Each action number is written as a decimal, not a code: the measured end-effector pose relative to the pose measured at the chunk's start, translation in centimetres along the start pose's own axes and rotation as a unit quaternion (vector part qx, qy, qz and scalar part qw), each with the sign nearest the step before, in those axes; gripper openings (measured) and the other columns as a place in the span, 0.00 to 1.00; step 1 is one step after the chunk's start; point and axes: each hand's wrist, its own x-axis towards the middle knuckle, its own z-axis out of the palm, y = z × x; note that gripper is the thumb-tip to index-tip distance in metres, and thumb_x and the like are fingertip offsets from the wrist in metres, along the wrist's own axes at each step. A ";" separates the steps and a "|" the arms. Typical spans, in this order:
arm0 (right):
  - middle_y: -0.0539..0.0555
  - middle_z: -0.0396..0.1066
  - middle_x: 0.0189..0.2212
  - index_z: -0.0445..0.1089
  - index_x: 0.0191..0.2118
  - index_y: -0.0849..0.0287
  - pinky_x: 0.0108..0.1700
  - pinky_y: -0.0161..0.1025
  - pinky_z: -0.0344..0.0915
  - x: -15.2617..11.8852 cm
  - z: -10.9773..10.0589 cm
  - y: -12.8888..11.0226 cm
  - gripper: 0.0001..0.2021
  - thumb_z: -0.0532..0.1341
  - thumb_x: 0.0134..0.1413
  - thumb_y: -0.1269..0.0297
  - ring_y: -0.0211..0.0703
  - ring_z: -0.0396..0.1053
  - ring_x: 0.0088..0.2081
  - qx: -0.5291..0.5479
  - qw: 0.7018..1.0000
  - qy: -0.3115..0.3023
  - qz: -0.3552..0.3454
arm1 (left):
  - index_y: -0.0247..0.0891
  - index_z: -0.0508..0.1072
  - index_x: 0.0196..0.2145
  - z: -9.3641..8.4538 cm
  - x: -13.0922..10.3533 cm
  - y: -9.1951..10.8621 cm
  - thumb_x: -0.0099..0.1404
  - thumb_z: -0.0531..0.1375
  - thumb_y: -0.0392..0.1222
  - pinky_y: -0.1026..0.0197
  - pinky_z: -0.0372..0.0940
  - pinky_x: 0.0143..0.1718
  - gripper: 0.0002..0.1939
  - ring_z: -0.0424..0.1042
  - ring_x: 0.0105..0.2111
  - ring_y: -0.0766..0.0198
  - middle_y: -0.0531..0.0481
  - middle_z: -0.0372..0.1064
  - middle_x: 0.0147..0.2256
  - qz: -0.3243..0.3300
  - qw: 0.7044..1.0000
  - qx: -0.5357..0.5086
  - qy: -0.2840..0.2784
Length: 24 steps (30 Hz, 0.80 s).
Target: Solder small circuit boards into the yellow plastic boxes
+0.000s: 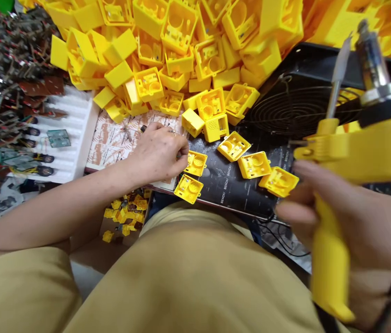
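Note:
At the right, my right hand (348,212) is closed round a yellow tool (369,152) with a metal nozzle pointing up; the tool and hand are slightly blurred. My left hand (162,150) is over the bench edge, fingers curled together, beside a small yellow housing (196,163) that it partly covers. What its fingertips hold, if anything, is hidden. Just below lies another open yellow housing (188,188). Three more housings (254,165) lie in a slanting row on the black mat (216,178), between my two hands.
A large heap of yellow housings (178,27) covers the back. A black fan with a wire grille (282,104) stands behind the mat. Wired parts pile up at the left by a white foam tray (77,134). Below the bench, a box (94,249) holds small yellow pieces.

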 end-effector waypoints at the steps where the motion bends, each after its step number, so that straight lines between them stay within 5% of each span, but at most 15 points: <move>1: 0.41 0.62 0.21 0.64 0.60 0.46 0.32 0.31 0.62 0.7 0.6 0.2 0.22 0.64 0.62 0.63 0.31 0.62 0.24 -0.020 0.999 0.009 -0.029 | 0.38 0.78 0.30 0.0 0.0 0.0 0.60 0.54 0.41 0.52 0.62 0.45 0.13 0.71 0.30 0.60 0.49 0.73 0.24 0.002 1.000 0.001 0.005; 8: 0.48 0.67 0.25 0.71 0.44 0.52 0.50 0.43 0.66 5.2 4.9 0.1 0.07 0.60 0.63 0.70 0.41 0.68 0.36 -0.189 0.968 0.027 -0.163 | 0.37 0.78 0.30 0.7 0.0 0.4 0.60 0.55 0.41 0.51 0.62 0.44 0.12 0.73 0.33 0.56 0.47 0.74 0.25 0.011 1.000 0.005 0.021; 13: 0.48 0.70 0.26 0.68 0.45 0.53 0.54 0.46 0.67 4.9 5.2 -0.9 0.09 0.61 0.61 0.71 0.43 0.69 0.35 -0.074 0.988 0.002 -0.135 | 0.37 0.77 0.36 -1.0 -0.7 -0.6 0.65 0.55 0.45 0.49 0.63 0.49 0.13 0.74 0.39 0.54 0.47 0.76 0.32 0.005 0.997 -0.055 0.061; 19: 0.53 0.75 0.32 0.65 0.48 0.58 0.44 0.44 0.69 4.0 3.5 -0.6 0.12 0.63 0.62 0.63 0.43 0.73 0.32 0.040 0.984 -0.054 -0.163 | 0.40 0.79 0.39 -4.6 -3.4 -5.6 0.67 0.56 0.45 0.59 0.67 0.43 0.12 0.74 0.37 0.62 0.51 0.78 0.37 -0.070 0.984 -0.101 0.128; 24: 0.52 0.75 0.36 0.64 0.50 0.54 0.54 0.52 0.67 3.2 4.1 1.4 0.09 0.57 0.66 0.64 0.47 0.74 0.38 0.069 0.969 -0.128 -0.200 | 0.40 0.78 0.44 -2.9 -6.1 -7.7 0.67 0.52 0.39 0.56 0.69 0.43 0.15 0.75 0.39 0.58 0.46 0.77 0.41 0.002 0.997 -0.048 0.061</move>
